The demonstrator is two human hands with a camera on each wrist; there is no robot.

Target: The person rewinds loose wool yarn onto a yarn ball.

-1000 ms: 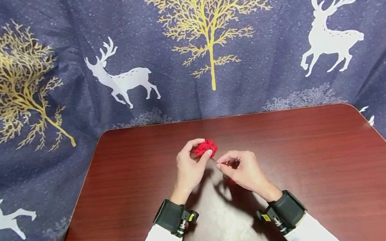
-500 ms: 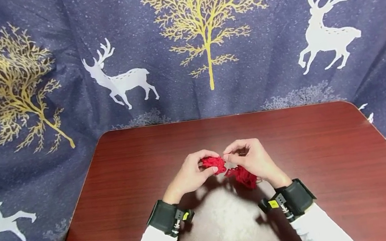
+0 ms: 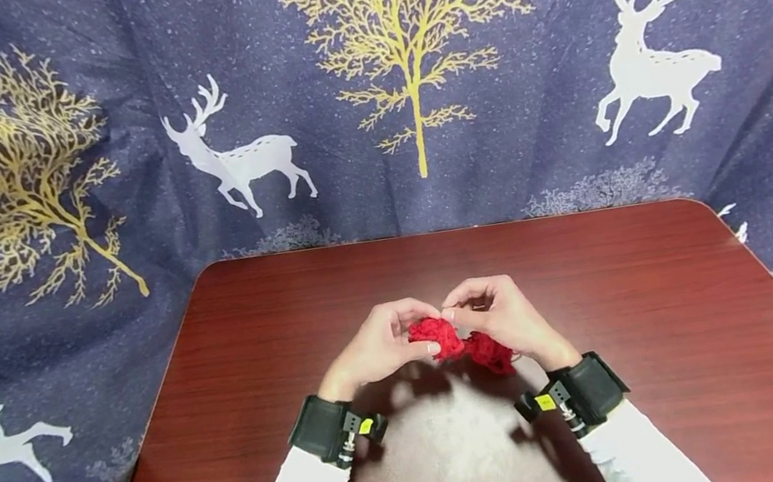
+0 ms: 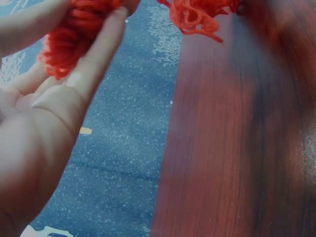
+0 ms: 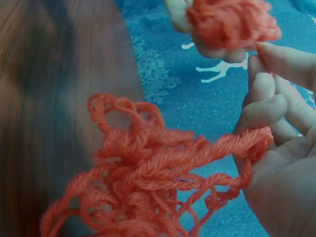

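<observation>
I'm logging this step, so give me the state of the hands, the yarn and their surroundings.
Red yarn bundle: compact, gripped
Loose yarn: tangled in open loops
Left hand: curled round the red yarn bundle
Right hand: fingers curled, holding the loose yarn
Black wristbands: fastened on
Tabletop: glare on its near part
Patterned cloth: hanging, creased

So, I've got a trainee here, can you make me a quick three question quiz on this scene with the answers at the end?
1. Which hand holds the compact red yarn bundle? A) right B) left C) neither
2. True or false: the cloth backdrop is plain white.
3. Fill the blank: the loose red tangle is closer to the ____ hand.

Key:
1. B, the left hand, between thumb and fingers.
2. False; the cloth backdrop is dark blue with white deer and golden trees.
3. Right; it is beside the right hand.
</observation>
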